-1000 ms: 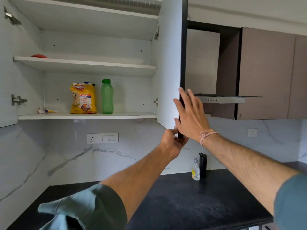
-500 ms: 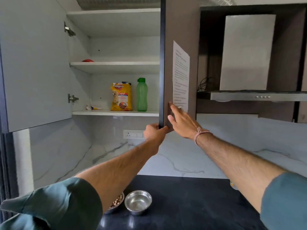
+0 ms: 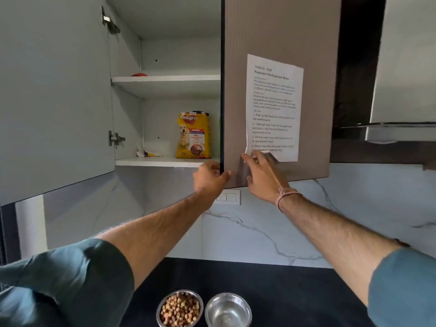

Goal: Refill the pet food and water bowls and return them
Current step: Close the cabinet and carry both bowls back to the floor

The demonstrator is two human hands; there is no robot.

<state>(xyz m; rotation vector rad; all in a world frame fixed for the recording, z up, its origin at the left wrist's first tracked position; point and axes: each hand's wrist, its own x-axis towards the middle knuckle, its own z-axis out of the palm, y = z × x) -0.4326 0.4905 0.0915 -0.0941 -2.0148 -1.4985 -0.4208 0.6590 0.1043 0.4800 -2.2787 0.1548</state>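
Two steel bowls stand side by side on the black counter at the bottom of the view: the food bowl [image 3: 179, 308] holds brown kibble, the water bowl [image 3: 228, 310] looks shiny inside. A yellow pet food bag [image 3: 194, 135] stands upright on the lower shelf of the wall cupboard. My left hand [image 3: 210, 178] pinches the bottom corner of the brown right cupboard door [image 3: 278, 31]. My right hand [image 3: 263, 175] lies flat, fingers spread, on that door's front just below the taped paper sheet [image 3: 273, 107]. The door hides the green bottle.
The left cupboard door [image 3: 54, 95] stands wide open. A small wrapper [image 3: 148, 154] lies on the lower shelf, something red [image 3: 139, 74] on the upper one. A switch plate [image 3: 230, 197] sits on the marble wall. A chimney hood [image 3: 401, 128] hangs at right.
The right door has swung further toward closed with both hands on it, now covering the green bottle. The view has shifted down and left, showing both bowls fully.
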